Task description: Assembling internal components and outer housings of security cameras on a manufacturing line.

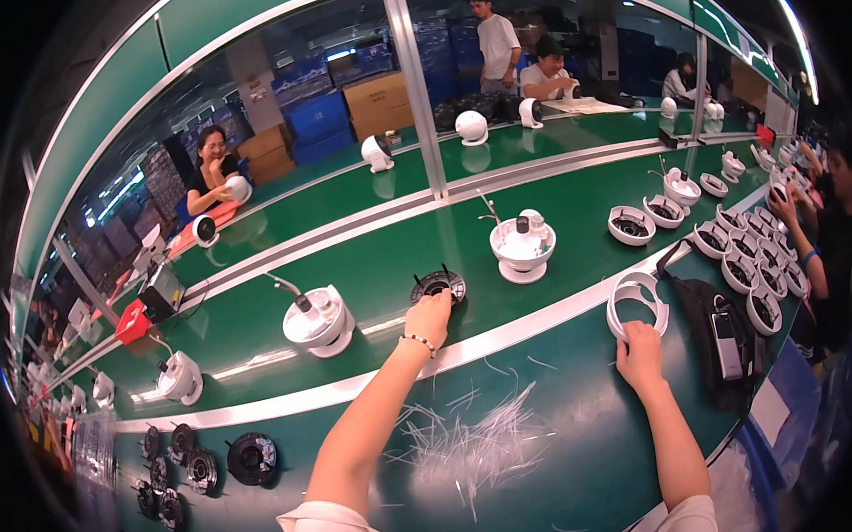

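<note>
My left hand [428,320] reaches over the green conveyor belt, its fingers closed on the near rim of a black round plastic part [436,287]. Over the bench on the right, my right hand [641,353] grips a white ring-shaped housing [614,312] by its lower edge. The housing's open middle shows the green surface behind it. White camera bodies with wires stand on the belt on either side of the black part, one to its left [317,324] and one to its right [522,251].
Thin clear plastic strips [476,441] lie scattered between my forearms. Several black round parts [201,469] sit at the bench's left. On the right are a black bag [701,322] with a handheld device [725,344] and several white-rimmed housings [740,268]. Co-workers sit beyond the belt and at right.
</note>
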The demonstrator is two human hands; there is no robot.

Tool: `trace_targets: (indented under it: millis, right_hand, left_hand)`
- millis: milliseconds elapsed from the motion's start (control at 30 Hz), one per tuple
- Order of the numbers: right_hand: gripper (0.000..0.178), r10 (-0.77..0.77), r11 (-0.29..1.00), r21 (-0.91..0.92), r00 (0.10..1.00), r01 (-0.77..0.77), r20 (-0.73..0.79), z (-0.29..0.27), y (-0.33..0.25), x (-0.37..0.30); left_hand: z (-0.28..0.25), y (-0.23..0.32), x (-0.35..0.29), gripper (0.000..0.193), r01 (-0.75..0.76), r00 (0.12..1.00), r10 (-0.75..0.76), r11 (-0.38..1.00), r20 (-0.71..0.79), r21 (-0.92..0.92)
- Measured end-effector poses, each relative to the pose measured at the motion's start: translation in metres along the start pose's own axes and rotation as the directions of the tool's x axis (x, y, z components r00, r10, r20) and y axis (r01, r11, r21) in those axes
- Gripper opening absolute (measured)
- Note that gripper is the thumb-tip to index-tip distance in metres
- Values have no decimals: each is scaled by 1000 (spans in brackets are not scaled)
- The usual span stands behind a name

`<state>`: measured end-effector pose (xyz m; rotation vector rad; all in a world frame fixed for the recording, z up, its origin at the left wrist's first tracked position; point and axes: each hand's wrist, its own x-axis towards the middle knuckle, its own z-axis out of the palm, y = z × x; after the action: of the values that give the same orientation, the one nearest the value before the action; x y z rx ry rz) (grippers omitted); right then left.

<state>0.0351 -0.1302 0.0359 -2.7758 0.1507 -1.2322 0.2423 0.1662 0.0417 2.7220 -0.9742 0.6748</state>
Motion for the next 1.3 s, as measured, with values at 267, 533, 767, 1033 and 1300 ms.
trace_targets:
  millis: [267, 533, 767, 1033, 1300]
  right_hand:
    - [19, -58, 996, 70, 998, 59, -20, 10, 6, 2]
    - [15, -25, 1000, -18, 999, 25, -36, 14, 11, 4]
    - [17, -4, 996, -93, 999, 0, -40, 30, 7, 0]
    - [16, 15, 994, -110, 998, -22, -67, 30, 5, 0]
    - [17, 13, 993, -118, 999, -18, -42, 32, 9, -3]
  left_hand:
    - [-129, -19, -151, 33, -94, 986, 68, 982, -152, -165]
    - [-227, -72, -355, 42, 367, 906, -378, 926, -189, -94]
    - [-225, -76, -433, 40, 553, 826, -554, 832, -105, -42]
    - [-217, -84, -426, 45, 553, 832, -554, 832, 14, 46]
    - [-253, -13, -349, 31, 155, 964, -187, 973, -187, -173]
